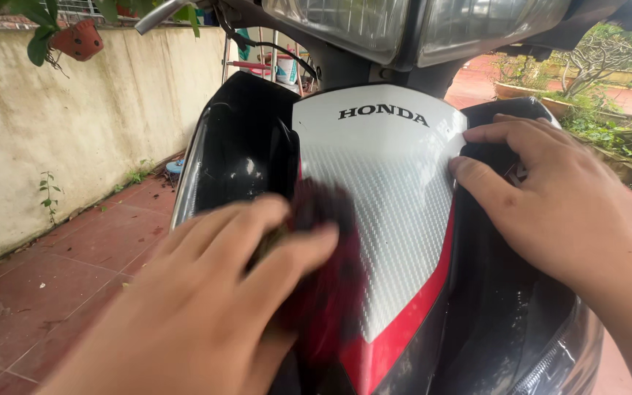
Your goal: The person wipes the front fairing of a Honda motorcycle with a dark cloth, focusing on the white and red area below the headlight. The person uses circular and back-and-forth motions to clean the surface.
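A person stands at the front of a motorbike, looking down at its white front panel (385, 212), which has a woven silver pattern and a red lower edge. The person's left hand (206, 307) presses a dark red cloth (327, 271) against the lower left part of that panel; the fingers curl over the cloth and grip it, and the cloth is blurred. The right hand (550, 197) lies flat and open on the black side fairing (506, 322) just right of the panel, holding nothing, with thumb and forefinger touching the panel's right edge. Above the panel sits the headlight (404, 25). Left of the panel, past the glossy black bodywork, are red floor tiles (60, 292) and a stained cream wall (74, 124). A clay pot (77, 40) with green leaves hangs over that wall.
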